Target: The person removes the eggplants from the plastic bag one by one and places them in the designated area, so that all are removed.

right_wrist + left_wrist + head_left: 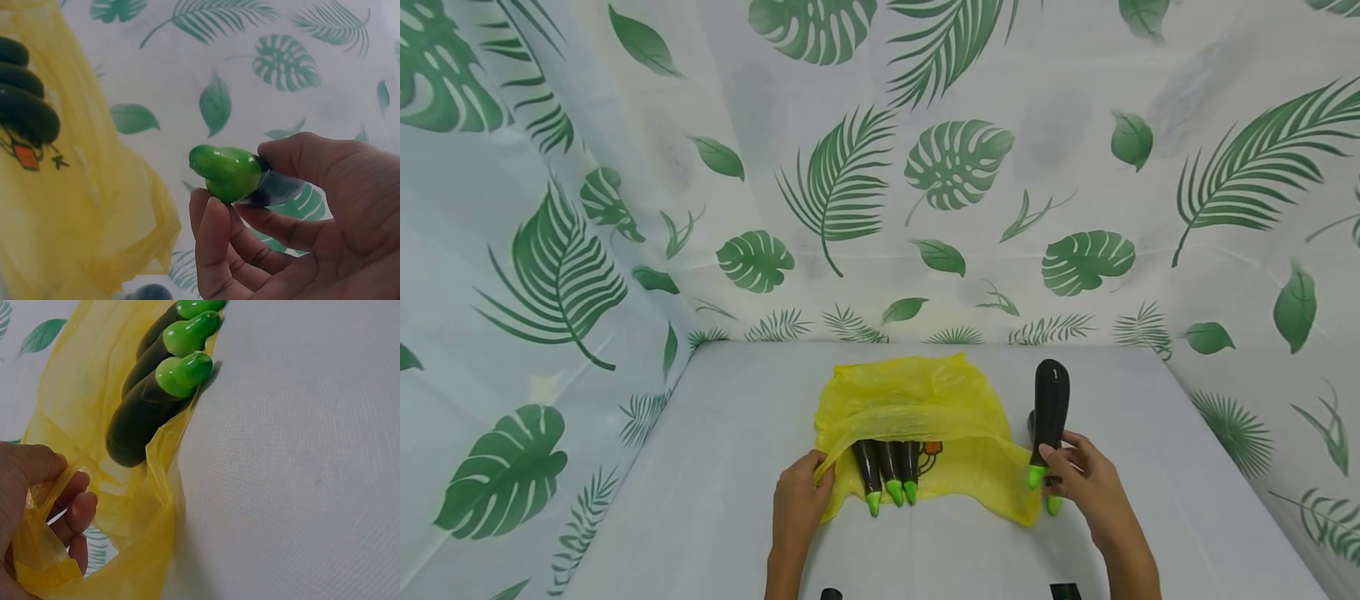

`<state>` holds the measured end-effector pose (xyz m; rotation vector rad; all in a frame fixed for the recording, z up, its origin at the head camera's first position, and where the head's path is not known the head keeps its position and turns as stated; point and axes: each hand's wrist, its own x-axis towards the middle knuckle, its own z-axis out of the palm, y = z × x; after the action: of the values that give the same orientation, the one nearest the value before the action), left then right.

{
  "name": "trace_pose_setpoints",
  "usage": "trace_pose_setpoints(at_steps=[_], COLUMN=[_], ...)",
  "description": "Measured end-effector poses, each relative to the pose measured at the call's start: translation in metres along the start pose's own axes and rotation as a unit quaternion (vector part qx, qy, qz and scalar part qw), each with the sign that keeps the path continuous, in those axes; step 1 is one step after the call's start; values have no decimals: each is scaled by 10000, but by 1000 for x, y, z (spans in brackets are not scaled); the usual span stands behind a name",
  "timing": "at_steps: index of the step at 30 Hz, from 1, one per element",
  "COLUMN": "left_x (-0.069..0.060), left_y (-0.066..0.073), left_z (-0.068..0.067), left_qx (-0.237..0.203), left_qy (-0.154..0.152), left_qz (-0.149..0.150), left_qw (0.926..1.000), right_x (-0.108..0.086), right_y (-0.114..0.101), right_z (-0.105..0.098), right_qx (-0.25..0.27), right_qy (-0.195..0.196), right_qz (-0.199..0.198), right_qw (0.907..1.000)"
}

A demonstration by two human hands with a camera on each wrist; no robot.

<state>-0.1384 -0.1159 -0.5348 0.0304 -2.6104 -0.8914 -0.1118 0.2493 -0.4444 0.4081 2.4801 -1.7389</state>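
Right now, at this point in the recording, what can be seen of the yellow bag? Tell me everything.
The yellow bag looks like thin, wrinkled, partly see-through plastic, with a small orange and black print on it. It lies on the white table, its mouth toward the person and open, the upper layer raised off the lower one. The left hand pinches the left edge of the mouth. Three eggplants lie side by side in the opening, their green ends at the bag's front edge.

Three green-tipped black eggplants (890, 463) lie in the open yellow bag (910, 383), another eggplant (1051, 404) held beside it.
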Motion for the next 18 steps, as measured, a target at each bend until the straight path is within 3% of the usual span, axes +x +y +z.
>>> trace_pose_setpoints(at_steps=[12,18], left_x=[-1,-2], left_y=[0,-1], left_z=[-1,0], left_qx=[29,43], left_qy=[-29,-52], left_qz=[-56,-74], left_qw=[10000,10000], right_x=[9,22], right_y=[18,43], right_z=[-14,-18], right_qx=[-559,-591], right_qy=[549,779], right_qz=[473,573], right_qw=[9958,9936])
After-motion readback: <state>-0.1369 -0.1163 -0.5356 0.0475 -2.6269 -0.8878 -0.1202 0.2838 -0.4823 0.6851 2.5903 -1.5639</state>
